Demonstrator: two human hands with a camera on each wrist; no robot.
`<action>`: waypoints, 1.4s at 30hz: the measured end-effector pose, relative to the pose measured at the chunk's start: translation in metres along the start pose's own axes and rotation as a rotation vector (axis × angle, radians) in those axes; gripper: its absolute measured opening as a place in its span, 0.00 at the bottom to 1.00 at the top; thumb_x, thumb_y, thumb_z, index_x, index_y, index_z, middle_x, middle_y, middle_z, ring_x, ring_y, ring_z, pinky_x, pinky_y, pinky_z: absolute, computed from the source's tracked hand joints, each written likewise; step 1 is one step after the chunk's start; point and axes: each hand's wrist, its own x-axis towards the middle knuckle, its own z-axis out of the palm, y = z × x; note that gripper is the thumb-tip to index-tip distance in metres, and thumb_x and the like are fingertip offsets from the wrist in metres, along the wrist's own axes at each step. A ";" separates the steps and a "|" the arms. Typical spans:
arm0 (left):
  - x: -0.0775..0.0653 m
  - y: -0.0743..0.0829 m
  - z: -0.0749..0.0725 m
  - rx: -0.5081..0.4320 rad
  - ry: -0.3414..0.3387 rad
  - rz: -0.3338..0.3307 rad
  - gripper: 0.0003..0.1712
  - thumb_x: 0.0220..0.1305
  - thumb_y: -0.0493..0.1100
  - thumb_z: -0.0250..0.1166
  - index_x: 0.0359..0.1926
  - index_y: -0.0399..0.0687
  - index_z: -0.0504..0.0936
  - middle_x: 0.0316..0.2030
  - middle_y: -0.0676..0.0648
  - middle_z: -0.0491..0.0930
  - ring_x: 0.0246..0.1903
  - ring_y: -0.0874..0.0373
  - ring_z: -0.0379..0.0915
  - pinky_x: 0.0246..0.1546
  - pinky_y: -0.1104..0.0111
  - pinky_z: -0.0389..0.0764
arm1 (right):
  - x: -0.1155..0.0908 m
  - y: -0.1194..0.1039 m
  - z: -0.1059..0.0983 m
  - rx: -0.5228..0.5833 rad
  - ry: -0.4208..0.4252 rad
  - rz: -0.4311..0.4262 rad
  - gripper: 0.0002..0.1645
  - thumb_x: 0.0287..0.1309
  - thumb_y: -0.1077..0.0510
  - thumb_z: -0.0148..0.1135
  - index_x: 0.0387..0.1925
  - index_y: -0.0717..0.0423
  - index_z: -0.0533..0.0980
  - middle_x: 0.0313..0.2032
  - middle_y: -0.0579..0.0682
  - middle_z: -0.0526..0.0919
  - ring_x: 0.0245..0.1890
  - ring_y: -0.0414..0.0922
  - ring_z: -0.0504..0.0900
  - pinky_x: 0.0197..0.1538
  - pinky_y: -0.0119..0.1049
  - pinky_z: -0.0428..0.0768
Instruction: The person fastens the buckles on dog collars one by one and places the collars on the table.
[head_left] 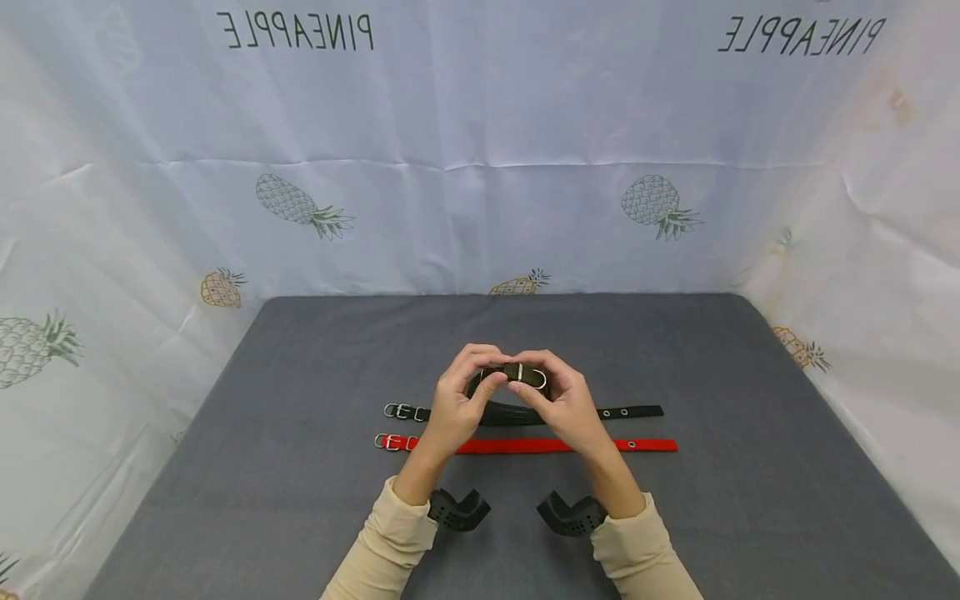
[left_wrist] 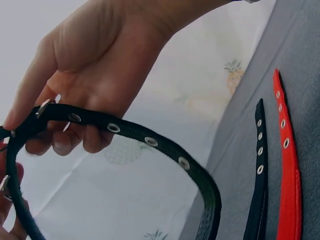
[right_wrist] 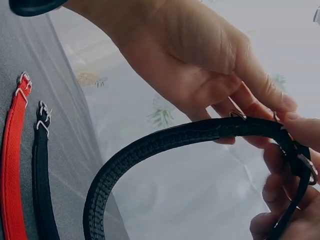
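A dark green collar is bent into a loop, held up above the table between both hands. My left hand pinches it near the joined ends with thumb and fingers. My right hand grips it on the other side, beside a metal D-ring. In the left wrist view, metal eyelets run along the strap. The right wrist view shows the padded inner side of the collar and a metal buckle at the joined ends. Fingers partly hide how the strap end lies in the buckle.
On the grey table, a black collar lies stretched out behind a red collar, both with buckles at the left. Dark wrist mounts sit on both wrists. A pineapple-print curtain surrounds the table's back and sides.
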 end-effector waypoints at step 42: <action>0.003 0.004 -0.011 -0.040 0.139 -0.079 0.10 0.65 0.26 0.56 0.47 0.26 0.73 0.42 0.32 0.74 0.47 0.71 0.70 0.53 0.80 0.73 | -0.001 0.003 -0.014 -0.137 0.048 0.120 0.14 0.59 0.70 0.60 0.47 0.64 0.74 0.39 0.45 0.78 0.36 0.31 0.74 0.39 0.26 0.74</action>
